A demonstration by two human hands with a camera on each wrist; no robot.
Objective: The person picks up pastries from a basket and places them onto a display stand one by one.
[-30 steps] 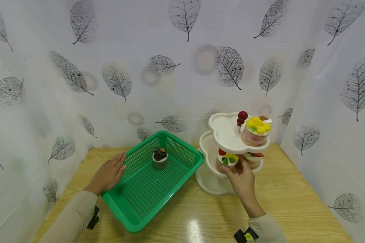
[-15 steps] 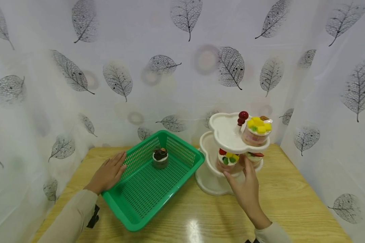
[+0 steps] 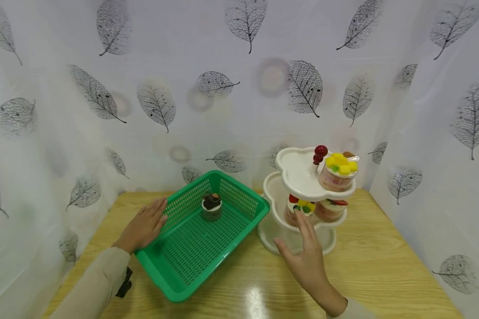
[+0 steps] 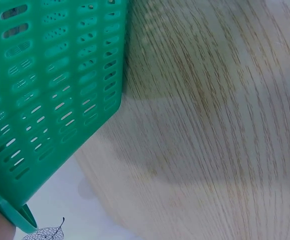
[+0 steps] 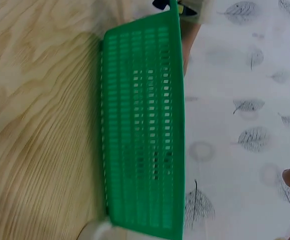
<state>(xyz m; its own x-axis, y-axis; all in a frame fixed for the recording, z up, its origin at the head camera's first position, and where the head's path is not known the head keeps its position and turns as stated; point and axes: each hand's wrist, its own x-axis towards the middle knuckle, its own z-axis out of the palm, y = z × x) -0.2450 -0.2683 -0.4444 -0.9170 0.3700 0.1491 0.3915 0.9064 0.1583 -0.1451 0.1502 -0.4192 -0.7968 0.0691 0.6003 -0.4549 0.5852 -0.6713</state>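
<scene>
My left hand (image 3: 143, 226) rests with straight fingers on the left rim of a green plastic basket (image 3: 219, 261). Inside the basket stands a small dessert cup (image 3: 212, 208) with a dark topping. In front of a white tiered stand (image 3: 299, 170), my right hand (image 3: 306, 261) is spread, holding nothing. Its fingertips overlap the view of a fruit-topped dessert cup (image 3: 293, 215) on the middle tier; whether they touch it I cannot tell. Beside that cup sits another dessert cup (image 3: 329, 212) with a red topping. A cup with yellow cubes (image 3: 338, 173) stands on the top tier.
Everything stands on a wooden table (image 3: 383, 266). A red knob (image 3: 320, 153) rises from the stand's top tier. A white curtain (image 3: 239, 119) with leaf prints hangs behind and at both sides. The basket's right corner comes close to the stand.
My right hand has let go of the fruit-topped cup on the middle tier and drawn back toward me, its fingers spreading. The left hand has stayed on the basket rim.
</scene>
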